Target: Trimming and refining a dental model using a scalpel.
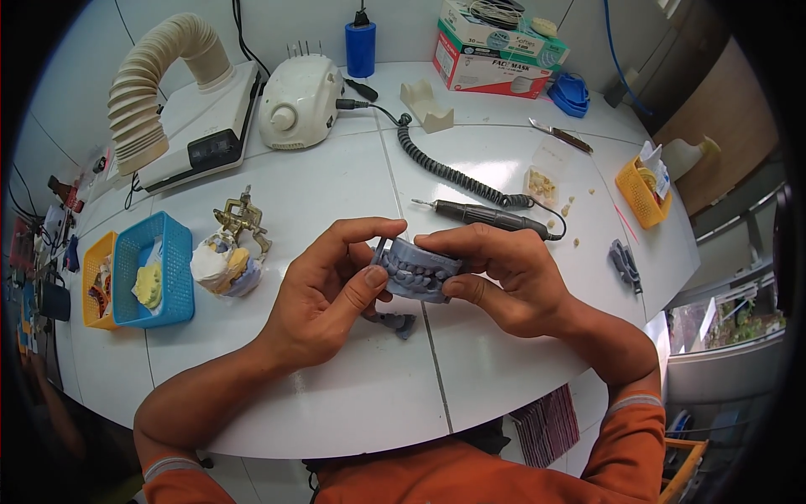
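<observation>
Model (424, 277) of teeth, blue-grey, is held up over the front of the white surface (336, 403) between both hands. The left hand (321, 307) has its fingers and thumb clamped on one end of it; the right hand (514, 277) has its fingers and thumb clamped on the other, the thumb low on the side by the teeth. Below the left hand, partly hidden by it, a grey scrap (401, 324) lies on the surface.

Left of the hands stands a brass articulator (242, 217), touching a white, tan and bluish cast (220, 265). Further left, a blue basket (186, 277) holds a yellow cast (148, 286), with a yellow basket (91, 315) close against its outer side.

Behind the hands lies a black handpiece (487, 217), its coiled cord (437, 173) running back to a white control box (294, 118). Beside that box, a ribbed hose (138, 92) bends over a white extractor (189, 134).

To the right, a clear box (541, 181) holds small yellowish pieces, and more lie scattered near it. A knife (561, 134) rests behind it. Near the right edge are an orange basket (635, 200) and, nearer the person, a grey piece (624, 265).
</observation>
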{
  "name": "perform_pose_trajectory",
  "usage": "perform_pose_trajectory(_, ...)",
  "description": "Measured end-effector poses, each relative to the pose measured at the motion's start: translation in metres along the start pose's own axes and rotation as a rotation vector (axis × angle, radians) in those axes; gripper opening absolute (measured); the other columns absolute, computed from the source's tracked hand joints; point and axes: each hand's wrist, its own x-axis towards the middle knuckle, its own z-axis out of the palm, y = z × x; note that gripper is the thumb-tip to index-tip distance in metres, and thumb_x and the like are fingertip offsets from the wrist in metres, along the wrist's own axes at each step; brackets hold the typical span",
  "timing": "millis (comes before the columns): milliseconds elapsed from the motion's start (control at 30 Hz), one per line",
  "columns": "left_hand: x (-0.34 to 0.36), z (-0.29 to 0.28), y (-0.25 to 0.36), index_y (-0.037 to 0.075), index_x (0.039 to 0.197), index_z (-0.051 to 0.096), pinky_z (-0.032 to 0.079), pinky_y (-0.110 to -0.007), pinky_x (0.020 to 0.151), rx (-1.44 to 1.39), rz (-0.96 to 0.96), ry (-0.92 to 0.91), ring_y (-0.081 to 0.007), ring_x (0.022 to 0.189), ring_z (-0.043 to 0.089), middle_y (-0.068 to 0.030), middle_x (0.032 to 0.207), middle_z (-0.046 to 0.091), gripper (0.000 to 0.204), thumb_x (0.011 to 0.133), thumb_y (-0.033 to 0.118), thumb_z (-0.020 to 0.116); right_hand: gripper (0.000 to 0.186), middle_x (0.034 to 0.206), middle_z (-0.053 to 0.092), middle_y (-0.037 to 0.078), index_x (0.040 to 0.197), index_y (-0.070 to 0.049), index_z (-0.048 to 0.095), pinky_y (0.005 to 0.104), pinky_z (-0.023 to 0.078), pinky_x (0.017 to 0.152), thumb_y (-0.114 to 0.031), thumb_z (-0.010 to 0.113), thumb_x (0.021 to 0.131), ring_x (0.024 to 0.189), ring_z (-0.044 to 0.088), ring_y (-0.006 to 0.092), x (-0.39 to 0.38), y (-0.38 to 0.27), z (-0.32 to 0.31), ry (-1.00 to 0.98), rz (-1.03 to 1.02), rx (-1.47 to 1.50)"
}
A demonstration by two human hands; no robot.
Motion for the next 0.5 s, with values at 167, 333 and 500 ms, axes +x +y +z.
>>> perform_pose_trajectory(167,0.0,-0.003,0.0,0.01,0.156,0.05,0.054,-0.025,0.076,0.006,-0.003,0.029,-0.0091,0.09,0.063,-0.002,0.101,0.061,0.043,0.115,0.015,0.057,0.06,0.131,0.072,0.017,0.152,0.001,0.059,0.0366,0.061,0.106,0.014,0.071,0.094,0.123,0.072,0.0237,-0.002,0.0,-0.003,-0.058,0.081,-0.018)
perform_pose_trajectory(333,0.001,-0.005,-0.002,0.01,0.156,0.049,0.054,-0.025,0.075,-0.044,-0.017,0.082,-0.0095,0.091,0.063,-0.0023,0.104,0.06,0.042,0.115,0.017,0.057,0.072,0.121,0.073,0.016,0.155,-0.005,0.059,0.0343,0.066,0.085,0.0,0.085,0.088,0.096,0.076,0.0216,-0.003,0.005,0.0,0.018,-0.055,-0.146)
perform_pose_trajectory(500,0.001,-0.004,-0.003,0.01,0.156,0.049,0.054,-0.025,0.074,-0.059,-0.014,0.083,-0.01,0.09,0.064,-0.003,0.105,0.06,0.042,0.115,0.019,0.057,0.075,0.117,0.074,0.016,0.152,-0.003,0.06,0.0326,0.065,0.08,-0.007,0.091,0.084,0.091,0.075,0.0227,-0.002,0.007,0.002,0.082,-0.209,-0.333)
